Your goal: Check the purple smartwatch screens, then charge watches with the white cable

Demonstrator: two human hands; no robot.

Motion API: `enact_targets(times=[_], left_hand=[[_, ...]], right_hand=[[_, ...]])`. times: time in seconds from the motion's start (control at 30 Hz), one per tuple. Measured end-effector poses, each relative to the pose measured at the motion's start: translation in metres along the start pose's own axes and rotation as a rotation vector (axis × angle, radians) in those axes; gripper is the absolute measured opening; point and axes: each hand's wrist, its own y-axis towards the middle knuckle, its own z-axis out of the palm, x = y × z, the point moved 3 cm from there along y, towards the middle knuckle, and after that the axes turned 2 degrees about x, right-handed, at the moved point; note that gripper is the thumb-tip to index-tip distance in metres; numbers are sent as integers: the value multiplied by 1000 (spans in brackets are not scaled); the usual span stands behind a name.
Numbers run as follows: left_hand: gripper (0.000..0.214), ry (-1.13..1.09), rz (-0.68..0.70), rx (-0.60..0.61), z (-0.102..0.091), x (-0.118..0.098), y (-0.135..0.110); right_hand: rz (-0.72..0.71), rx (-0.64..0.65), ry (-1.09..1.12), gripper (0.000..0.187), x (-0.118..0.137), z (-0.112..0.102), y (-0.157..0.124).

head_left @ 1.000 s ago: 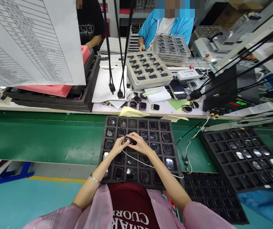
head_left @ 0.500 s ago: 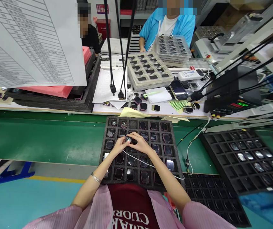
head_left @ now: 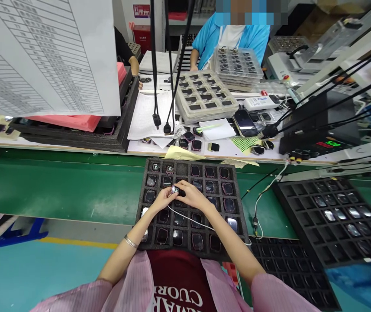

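A black foam tray [head_left: 237, 203] with several small watch bodies in its pockets lies on the green belt [head_left: 58, 190] in front of me. My left hand [head_left: 161, 200] and my right hand [head_left: 193, 195] meet above the tray's middle. Both pinch one small watch body [head_left: 174, 189] with a shiny face. A thin white cable [head_left: 191, 221] runs from that watch body under my right wrist toward the right. A metal bracelet sits on my left wrist.
More black trays [head_left: 331, 216] with watch bodies lie at the right. Beyond the belt, a bench holds clear blister trays [head_left: 204, 95], foam trays with pink foam [head_left: 75, 123], hanging black cables [head_left: 156, 117], a phone and a power supply [head_left: 315, 145]. A printed sheet [head_left: 42, 56] hangs upper left. A person in blue works opposite.
My hands stay together over the tray's middle, with the watch body turned slightly between my fingers. The head view has shifted a little; the person in black at the back has moved mostly out of sight.
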Motion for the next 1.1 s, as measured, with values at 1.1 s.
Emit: enact_targets(times=[1.1], left_hand=[[27,45,35,-37,5,-8,-4]], right_hand=[[-67,-37,23,40,3,-5,-7]])
